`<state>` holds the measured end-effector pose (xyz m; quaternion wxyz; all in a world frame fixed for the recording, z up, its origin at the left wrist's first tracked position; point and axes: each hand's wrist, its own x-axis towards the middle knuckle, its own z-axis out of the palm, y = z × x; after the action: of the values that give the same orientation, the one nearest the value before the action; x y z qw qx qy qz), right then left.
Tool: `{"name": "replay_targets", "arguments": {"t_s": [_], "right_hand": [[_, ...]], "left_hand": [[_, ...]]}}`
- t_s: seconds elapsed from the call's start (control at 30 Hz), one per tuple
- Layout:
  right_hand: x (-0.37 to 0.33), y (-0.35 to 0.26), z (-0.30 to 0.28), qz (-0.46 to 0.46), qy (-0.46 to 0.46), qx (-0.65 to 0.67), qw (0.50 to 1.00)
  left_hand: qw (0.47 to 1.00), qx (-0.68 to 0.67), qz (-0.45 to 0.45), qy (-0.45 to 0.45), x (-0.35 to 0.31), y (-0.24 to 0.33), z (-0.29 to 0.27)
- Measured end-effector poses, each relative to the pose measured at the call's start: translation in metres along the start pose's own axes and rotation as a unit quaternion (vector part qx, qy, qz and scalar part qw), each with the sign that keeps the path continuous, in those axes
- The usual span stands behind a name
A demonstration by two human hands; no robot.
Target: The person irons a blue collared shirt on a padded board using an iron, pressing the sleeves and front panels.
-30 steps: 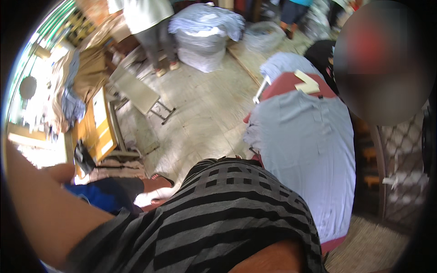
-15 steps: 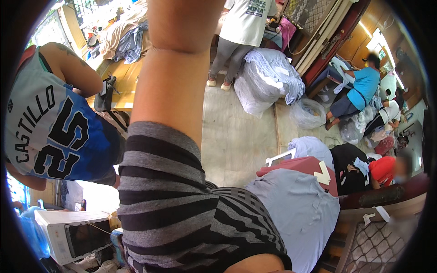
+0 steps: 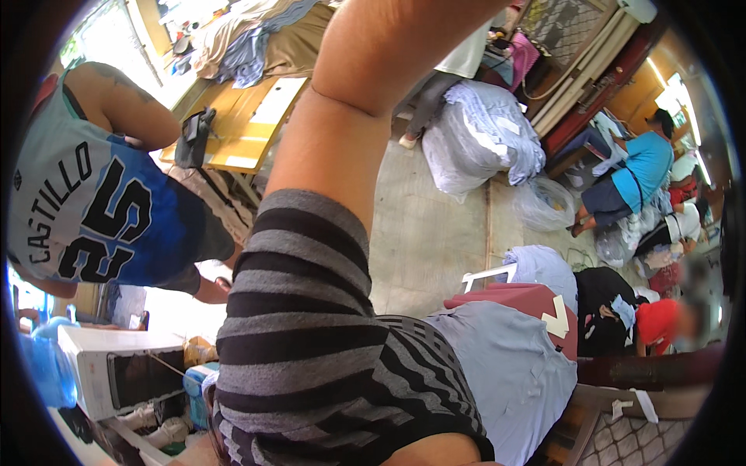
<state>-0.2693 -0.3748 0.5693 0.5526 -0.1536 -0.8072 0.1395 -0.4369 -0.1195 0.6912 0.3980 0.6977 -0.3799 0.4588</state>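
garment: pale grey-blue cloth [image 3: 513, 373] spread flat on the surface [image 3: 622, 400] at lower right, smooth, few creases
under it: dark red cloth [image 3: 528, 297] showing past the far edge, a cream arrow-shaped piece [image 3: 557, 317] lying on it
arm: person's own arm [image 3: 365, 132] raised straight up through the middle of the view, bare forearm, bent at top of frame
sleeve: grey and black striped sleeve [image 3: 303, 311] covers the upper arm and shoulder
hand: cut off by the top edge, cannot tell if it is spread or closed, or which side it is
other hand: not seen
arm vs garment: well apart, arm lifted above, garment lies alone
left side: another person in a blue and grey jersey [image 3: 85, 210] bent by a wooden table [image 3: 241, 124]
floor: big white bundle of cloth [image 3: 478, 140] on concrete floor [image 3: 435, 233]
far right: seated person in a blue shirt [image 3: 637, 171]
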Motion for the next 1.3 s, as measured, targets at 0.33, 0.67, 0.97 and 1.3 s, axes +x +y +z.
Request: {"name": "replay_targets", "arguments": {"t_s": [0.33,0.67,0.97,1.3], "right_hand": [[0.014,0.045,-0.010,-0.005,-0.048,0.097,0.994],[0.028,0.085,-0.023,-0.003,-0.087,0.145,0.986],[0.039,0.108,-0.034,0.000,-0.109,0.175,0.979],[0.044,0.128,-0.044,0.016,-0.128,0.189,0.974]], "left_hand": [[0.996,0.042,-0.048,0.059,-0.061,0.023,-0.037],[0.853,0.041,-0.379,0.357,-0.261,0.013,-0.003],[0.642,0.052,-0.682,0.346,-0.398,0.005,0.039],[0.512,0.002,-0.785,0.347,-0.498,-0.005,0.098]]}}
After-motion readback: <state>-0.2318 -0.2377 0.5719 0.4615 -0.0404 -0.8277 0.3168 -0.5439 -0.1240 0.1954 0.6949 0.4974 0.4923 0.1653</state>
